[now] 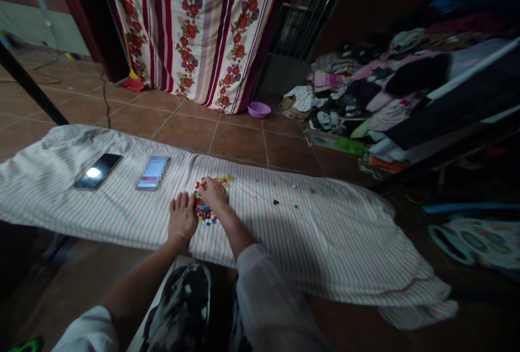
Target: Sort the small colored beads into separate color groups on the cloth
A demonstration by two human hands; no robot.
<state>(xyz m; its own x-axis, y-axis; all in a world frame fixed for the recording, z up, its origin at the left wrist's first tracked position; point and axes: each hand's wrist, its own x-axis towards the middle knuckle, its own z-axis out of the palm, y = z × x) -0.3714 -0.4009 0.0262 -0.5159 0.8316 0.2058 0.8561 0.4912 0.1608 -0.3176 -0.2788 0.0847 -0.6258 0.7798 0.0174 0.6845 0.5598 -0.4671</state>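
Observation:
A heap of small colourful pieces (206,214), red, yellow, blue, green and white, lies on a striped cloth (345,243). My left hand (182,217) rests flat at the heap's left edge, fingers stretched out and holding nothing. Over the upper part of the heap, my right hand (214,193) has its fingertips pinched together; whatever they hold is too small to make out. Green and yellow pieces (226,180) lie just beyond that hand. To the right, a few single pieces are scattered, among them a black one (276,202) and a dark green one (296,207).
On the cloth's left side lie a dark phone (97,172) with a bright reflection and a pixelated lit screen (153,173). Beyond are a tiled floor (239,138), a flowered curtain (203,32), a purple basin (259,109) and piled clothes (365,92).

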